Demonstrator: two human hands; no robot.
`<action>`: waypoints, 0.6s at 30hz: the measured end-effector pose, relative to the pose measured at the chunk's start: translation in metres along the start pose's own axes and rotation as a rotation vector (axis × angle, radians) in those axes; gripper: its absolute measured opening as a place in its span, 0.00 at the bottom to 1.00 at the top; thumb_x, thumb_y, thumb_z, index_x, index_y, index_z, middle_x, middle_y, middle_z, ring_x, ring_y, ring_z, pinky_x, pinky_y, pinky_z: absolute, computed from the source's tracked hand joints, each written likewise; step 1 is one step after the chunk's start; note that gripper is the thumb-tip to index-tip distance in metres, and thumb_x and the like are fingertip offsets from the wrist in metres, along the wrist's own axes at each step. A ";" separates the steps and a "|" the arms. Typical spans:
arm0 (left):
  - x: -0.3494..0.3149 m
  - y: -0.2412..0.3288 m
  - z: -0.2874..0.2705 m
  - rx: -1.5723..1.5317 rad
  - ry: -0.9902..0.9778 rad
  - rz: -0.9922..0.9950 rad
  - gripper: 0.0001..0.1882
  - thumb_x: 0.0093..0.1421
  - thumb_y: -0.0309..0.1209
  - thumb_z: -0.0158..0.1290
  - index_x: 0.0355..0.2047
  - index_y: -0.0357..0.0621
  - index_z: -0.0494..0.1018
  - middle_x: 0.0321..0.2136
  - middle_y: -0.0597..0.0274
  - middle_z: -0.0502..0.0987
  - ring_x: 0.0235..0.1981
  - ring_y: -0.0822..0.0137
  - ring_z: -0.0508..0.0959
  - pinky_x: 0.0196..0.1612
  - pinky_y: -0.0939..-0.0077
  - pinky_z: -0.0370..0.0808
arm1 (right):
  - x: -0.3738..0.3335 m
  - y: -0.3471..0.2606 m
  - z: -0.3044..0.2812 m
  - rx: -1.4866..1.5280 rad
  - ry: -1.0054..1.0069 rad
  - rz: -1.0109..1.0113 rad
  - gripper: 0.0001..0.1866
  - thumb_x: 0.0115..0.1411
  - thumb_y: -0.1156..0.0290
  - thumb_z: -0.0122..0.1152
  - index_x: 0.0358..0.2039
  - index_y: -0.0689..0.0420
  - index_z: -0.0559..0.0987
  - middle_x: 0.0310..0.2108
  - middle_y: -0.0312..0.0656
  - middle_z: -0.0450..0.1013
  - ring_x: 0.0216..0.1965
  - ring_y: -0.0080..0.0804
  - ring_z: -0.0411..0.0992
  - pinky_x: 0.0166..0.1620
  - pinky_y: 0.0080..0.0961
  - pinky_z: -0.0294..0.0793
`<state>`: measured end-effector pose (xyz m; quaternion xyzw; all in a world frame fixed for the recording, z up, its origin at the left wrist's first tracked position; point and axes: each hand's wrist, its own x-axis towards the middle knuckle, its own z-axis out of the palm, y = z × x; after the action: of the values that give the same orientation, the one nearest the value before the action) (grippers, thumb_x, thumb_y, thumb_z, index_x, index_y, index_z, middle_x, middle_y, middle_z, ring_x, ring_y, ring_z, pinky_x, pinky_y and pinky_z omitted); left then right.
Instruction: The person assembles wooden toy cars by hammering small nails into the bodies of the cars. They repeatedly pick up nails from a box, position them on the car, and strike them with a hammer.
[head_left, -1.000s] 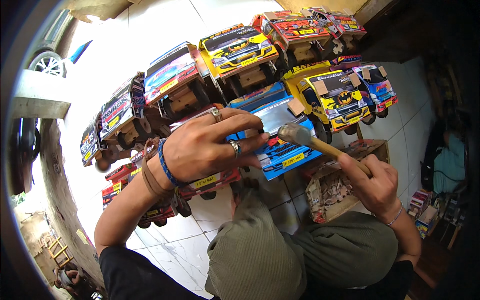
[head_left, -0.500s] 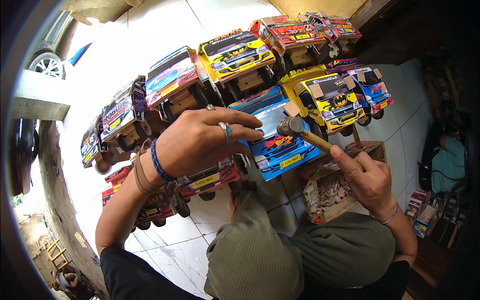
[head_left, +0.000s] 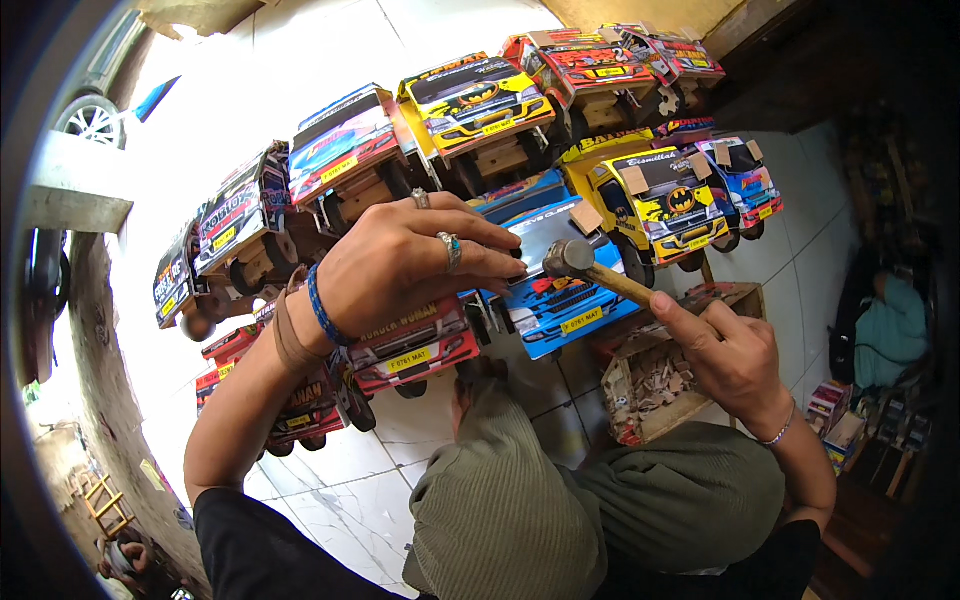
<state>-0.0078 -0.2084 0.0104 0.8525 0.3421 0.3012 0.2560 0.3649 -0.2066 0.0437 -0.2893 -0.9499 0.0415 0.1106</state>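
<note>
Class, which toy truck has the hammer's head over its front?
The blue truck, between the left hand and right hand: the head of the hammer is over its front alone, over no other truck's.

White tiled floor (head_left: pixel 345 505), rows of colourful toy trucks (head_left: pixel 680 203), open wooden box (head_left: pixel 688 416) nearby

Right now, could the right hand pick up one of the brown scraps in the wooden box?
Probably not as it stands: the right hand is closed around the hammer, though the brown scraps lie close by in the open-topped wooden box.
</note>
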 end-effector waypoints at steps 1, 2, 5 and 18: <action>0.000 -0.001 0.001 0.009 0.001 0.004 0.18 0.55 0.27 0.62 0.47 0.53 0.83 0.46 0.62 0.83 0.43 0.57 0.82 0.47 0.63 0.81 | 0.001 0.000 0.001 -0.013 -0.001 -0.013 0.39 0.51 0.78 0.68 0.65 0.41 0.76 0.19 0.32 0.59 0.17 0.23 0.64 0.20 0.27 0.69; 0.000 -0.001 0.001 0.019 0.001 0.006 0.17 0.55 0.27 0.62 0.47 0.53 0.83 0.45 0.63 0.83 0.43 0.57 0.82 0.47 0.63 0.81 | 0.003 0.000 0.000 -0.020 0.004 -0.026 0.38 0.51 0.78 0.68 0.65 0.41 0.76 0.19 0.32 0.59 0.17 0.23 0.63 0.20 0.26 0.69; 0.001 -0.001 0.000 0.072 0.000 0.034 0.17 0.55 0.28 0.63 0.46 0.53 0.83 0.44 0.65 0.84 0.44 0.58 0.82 0.48 0.63 0.81 | 0.006 -0.001 -0.007 -0.031 0.062 -0.050 0.38 0.51 0.78 0.67 0.64 0.43 0.77 0.20 0.32 0.58 0.17 0.23 0.63 0.20 0.24 0.68; 0.002 -0.004 0.002 0.040 0.026 0.060 0.14 0.55 0.31 0.65 0.43 0.49 0.83 0.41 0.63 0.84 0.43 0.57 0.83 0.46 0.62 0.82 | -0.001 -0.003 -0.016 -0.092 0.095 -0.093 0.36 0.50 0.80 0.69 0.63 0.50 0.77 0.21 0.32 0.59 0.18 0.25 0.62 0.20 0.24 0.64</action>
<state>-0.0069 -0.2051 0.0068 0.8634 0.3255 0.3129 0.2251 0.3675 -0.2097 0.0597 -0.2512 -0.9569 -0.0211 0.1439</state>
